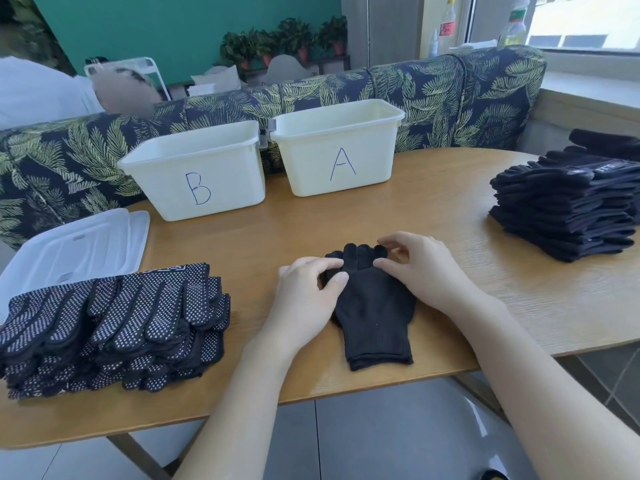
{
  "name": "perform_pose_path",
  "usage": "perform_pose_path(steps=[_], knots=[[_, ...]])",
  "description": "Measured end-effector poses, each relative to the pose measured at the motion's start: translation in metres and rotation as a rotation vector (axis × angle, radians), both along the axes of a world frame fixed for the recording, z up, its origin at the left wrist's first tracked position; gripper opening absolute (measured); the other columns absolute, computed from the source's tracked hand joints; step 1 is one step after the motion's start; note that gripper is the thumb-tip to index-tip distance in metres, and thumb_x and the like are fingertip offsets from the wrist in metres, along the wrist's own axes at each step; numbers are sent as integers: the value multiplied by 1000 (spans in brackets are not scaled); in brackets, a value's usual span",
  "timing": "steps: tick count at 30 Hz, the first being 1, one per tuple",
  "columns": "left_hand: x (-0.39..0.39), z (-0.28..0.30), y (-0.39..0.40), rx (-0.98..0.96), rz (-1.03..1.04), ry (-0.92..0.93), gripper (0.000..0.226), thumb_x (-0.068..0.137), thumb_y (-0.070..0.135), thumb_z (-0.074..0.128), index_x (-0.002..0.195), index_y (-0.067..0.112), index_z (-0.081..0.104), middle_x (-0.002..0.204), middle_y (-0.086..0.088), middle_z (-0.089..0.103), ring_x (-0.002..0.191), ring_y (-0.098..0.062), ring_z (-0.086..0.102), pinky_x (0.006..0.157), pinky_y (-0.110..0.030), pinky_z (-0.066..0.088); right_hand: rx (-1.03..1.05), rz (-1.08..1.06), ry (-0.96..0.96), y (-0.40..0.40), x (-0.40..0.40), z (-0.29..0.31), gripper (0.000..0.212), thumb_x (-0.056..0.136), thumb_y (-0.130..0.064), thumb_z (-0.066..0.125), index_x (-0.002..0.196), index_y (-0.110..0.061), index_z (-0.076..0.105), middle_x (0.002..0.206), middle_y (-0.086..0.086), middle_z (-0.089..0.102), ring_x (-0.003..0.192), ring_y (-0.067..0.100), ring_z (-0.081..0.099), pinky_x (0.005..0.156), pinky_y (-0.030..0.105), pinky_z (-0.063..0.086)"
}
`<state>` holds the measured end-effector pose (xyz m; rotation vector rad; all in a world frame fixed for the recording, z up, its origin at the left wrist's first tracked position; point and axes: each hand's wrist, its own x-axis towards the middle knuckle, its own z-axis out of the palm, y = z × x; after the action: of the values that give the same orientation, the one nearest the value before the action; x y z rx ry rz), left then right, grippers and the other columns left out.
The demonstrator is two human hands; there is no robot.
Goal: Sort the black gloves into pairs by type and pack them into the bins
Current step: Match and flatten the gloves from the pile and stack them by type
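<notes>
Plain gloves (pixel 375 306): black, stacked one on the other, flat on the tabletop (pixel 450 216) near its front edge, cuffs toward the person, fingers toward the bins
Left hand (pixel 311 292): fingers curled, pinching the thumb side of the plain gloves
Right hand (pixel 419 268): fingers bent, pinching at the glove fingertips
Bin A (pixel 341 147): cream, open top, at the back, right of centre
Bin B (pixel 197 168): cream, just beside A on its left
Dotted gloves (pixel 114 327): a thick pile with white dots, on the left near the front edge
Plain stack (pixel 568 209): tall pile of black gloves, far right
Lids (pixel 76 244): translucent, behind the dotted pile
</notes>
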<state>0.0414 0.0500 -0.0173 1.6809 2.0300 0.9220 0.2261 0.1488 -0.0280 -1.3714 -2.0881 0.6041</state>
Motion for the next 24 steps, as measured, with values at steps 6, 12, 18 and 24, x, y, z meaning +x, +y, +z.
perform_pose_path(steps=[6,12,18,24], knots=[[1,-3,2,-25,-4,30,34,104,39,52,137,35,61,148,12,48,139,-15,28,119,-35,24,13,3,153,1,-2,-2,22,90,-22,74,111,-28,73,94,-15,68,89,2,63,91,25,51],[0,-2,4,-54,-22,24,40,106,38,47,143,29,56,153,14,44,142,-15,25,122,-38,21,35,-16,299,1,-2,-2,17,91,-18,73,105,-27,75,91,-15,70,82,-3,62,71,2,43],[-1,-2,1,57,28,-30,38,105,33,51,141,24,60,147,15,52,138,-13,33,108,-20,24,62,-11,420,-2,-1,0,20,92,-16,73,108,-26,75,95,-16,71,89,0,64,77,7,47],[-3,-2,-3,96,52,-14,36,104,31,52,139,25,61,144,16,55,137,-9,34,107,-19,24,70,-22,454,0,-1,-1,21,92,-17,73,107,-30,73,95,-15,71,90,2,65,77,8,48]])
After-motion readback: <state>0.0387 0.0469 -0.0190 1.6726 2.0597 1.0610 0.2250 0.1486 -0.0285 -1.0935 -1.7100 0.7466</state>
